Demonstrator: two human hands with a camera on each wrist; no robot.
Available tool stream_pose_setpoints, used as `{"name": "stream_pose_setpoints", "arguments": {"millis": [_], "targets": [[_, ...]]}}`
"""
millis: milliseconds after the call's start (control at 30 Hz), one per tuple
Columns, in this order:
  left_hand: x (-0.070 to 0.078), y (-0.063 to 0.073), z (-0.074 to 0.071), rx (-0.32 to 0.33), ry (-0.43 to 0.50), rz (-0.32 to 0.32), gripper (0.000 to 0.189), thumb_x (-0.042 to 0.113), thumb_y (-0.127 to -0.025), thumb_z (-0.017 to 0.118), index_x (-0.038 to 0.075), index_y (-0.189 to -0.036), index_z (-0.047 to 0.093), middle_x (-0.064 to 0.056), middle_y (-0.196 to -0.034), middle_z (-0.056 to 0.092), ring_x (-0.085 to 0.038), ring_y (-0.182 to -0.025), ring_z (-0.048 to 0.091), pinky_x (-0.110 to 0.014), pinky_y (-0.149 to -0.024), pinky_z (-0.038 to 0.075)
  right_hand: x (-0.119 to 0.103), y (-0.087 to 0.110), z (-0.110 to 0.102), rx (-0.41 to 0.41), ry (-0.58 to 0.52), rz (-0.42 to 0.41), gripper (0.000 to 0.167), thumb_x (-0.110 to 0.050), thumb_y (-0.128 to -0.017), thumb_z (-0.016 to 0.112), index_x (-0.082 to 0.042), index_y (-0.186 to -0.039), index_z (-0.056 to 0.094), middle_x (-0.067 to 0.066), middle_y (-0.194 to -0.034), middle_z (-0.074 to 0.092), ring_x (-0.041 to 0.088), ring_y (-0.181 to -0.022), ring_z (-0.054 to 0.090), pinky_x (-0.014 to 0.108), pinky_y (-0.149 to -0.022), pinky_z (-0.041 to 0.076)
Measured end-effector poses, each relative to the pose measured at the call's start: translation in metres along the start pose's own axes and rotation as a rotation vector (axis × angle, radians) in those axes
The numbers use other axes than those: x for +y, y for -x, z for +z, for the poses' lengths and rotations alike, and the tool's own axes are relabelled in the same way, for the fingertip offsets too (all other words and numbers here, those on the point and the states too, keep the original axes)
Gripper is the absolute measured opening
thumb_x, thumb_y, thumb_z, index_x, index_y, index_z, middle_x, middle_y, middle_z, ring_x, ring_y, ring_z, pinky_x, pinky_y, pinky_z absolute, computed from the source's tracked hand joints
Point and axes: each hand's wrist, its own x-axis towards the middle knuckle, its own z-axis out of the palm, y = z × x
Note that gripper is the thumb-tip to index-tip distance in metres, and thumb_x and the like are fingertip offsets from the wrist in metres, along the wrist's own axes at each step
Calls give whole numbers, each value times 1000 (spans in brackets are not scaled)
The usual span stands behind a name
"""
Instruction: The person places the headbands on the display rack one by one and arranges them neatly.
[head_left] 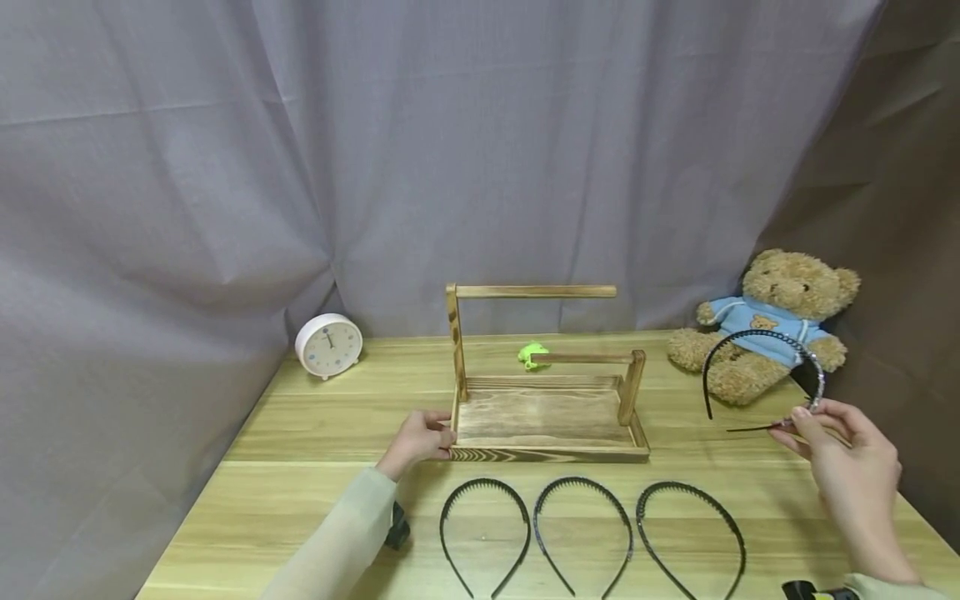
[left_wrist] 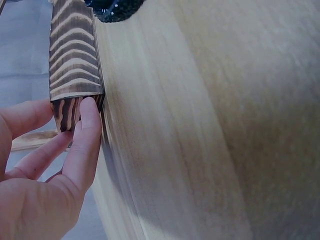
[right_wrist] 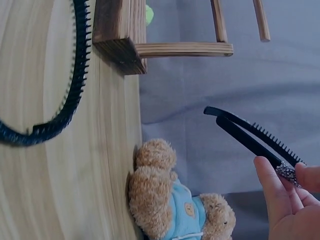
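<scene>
Near the tan wooden tabletop's [head_left: 337,417] right edge, the right hand [head_left: 853,460] pinches a black headband [head_left: 761,333]. The left hand [head_left: 417,438] grips a brown wooden tray [head_left: 551,456].

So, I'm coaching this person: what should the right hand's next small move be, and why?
Probably carry the held headband leftward toward the upper bar of the wooden rack: the right hand holds it raised, apart from the rack; that bar's free end points right with nothing hung on it, and the left hand grips the rack's left end.
</scene>
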Motion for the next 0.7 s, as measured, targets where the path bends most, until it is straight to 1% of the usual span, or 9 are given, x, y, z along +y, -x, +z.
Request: {"name": "stream_pose_setpoints", "arguments": {"millis": [33, 133, 200, 467, 567, 700], "targets": [[-1, 0, 0, 3, -2, 0, 48, -6, -88, 63, -13, -133, 50, -25, -104, 64, -18, -72, 66, -32, -69, 64, 0, 0, 2, 6, -21, -3, 12, -1, -88, 69, -5, -97, 61, -3, -76, 69, 7, -64, 70, 21, -61, 60], [-1, 0, 0, 4, 0, 0, 48, -6, -88, 63, -13, -133, 50, -24, -103, 64, -17, -71, 65, -31, -68, 64, -1, 2, 9, 11, -136, -25, 13, 5, -85, 69, -2, -94, 63, 2, -74, 69, 12, -63, 71, 24, -62, 61], [0, 1, 0, 2, 0, 2, 48, -6, -87, 63, -14, -133, 50, -25, -103, 64, -17, -71, 66, -32, -68, 64, -1, 4, 14, 18, -169, -38, 13, 7, -85, 69, -1, -93, 62, 4, -73, 68, 13, -61, 71, 24, -61, 61], [1, 2, 0, 5, -14, 1, 48, -5, -88, 64, -13, -133, 51, -25, -104, 64, -20, -74, 68, -33, -69, 64, -3, 4, 36, 56, -199, -100, 12, 11, -84, 67, 5, -92, 61, 7, -72, 65, 15, -60, 69, 26, -59, 62], [0, 1, 0, 6, -9, 2, 48, -5, -88, 64, -13, -133, 50, -26, -104, 64, -19, -73, 68, -33, -69, 64, -2, 4, 43, 47, -206, -129, 11, 11, -85, 66, 5, -92, 60, 9, -74, 65, 16, -62, 69, 26, -60, 62], [-1, 1, 0, 11, -9, 1, 48, -6, -88, 64, -13, -133, 51, -26, -104, 64, -18, -73, 68, -33, -70, 64, -2, 3, 52, 28, -204, -137, 10, 9, -86, 66, 5, -91, 59, 9, -77, 63, 16, -64, 69, 26, -62, 62]]}}
